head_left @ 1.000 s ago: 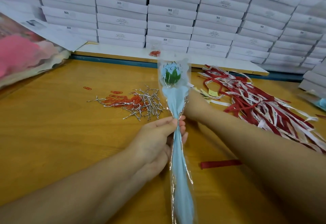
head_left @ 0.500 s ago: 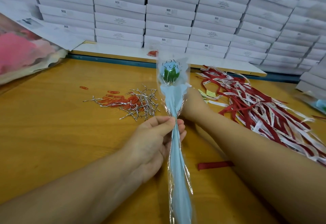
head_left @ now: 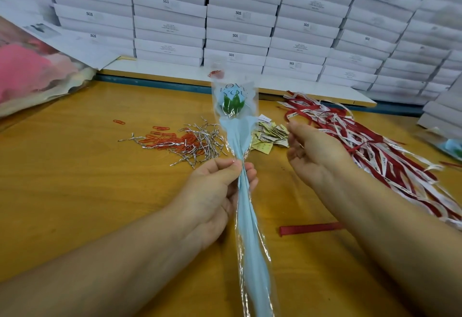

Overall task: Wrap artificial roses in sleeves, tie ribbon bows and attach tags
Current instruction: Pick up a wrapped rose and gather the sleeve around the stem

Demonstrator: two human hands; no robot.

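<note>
I hold a sleeved rose (head_left: pixel 235 121) upright: a pale blue bloom with green leaves inside a clear and light blue sleeve printed with lettering. My left hand (head_left: pixel 217 189) pinches the gathered sleeve just below the bloom. My right hand (head_left: pixel 310 151) hovers to the right of the sleeve, fingers loosely curled, with nothing visibly held. Behind the sleeve lies a small heap of yellow paper tags (head_left: pixel 270 136). A pile of red and white ribbons (head_left: pixel 370 141) spreads across the table to the right.
Silver twist ties (head_left: pixel 197 141) and orange paper clips (head_left: pixel 172 139) lie scattered left of the rose on the wooden table (head_left: pixel 75 179). One short red ribbon piece (head_left: pixel 310 229) lies near my right forearm. White boxes (head_left: pixel 237 16) are stacked along the back. A pink bundle (head_left: pixel 30 71) sits far left.
My right hand has come out from behind the sleeve to its right side, uncovering the yellow tags. My left hand keeps its pinch on the sleeve.
</note>
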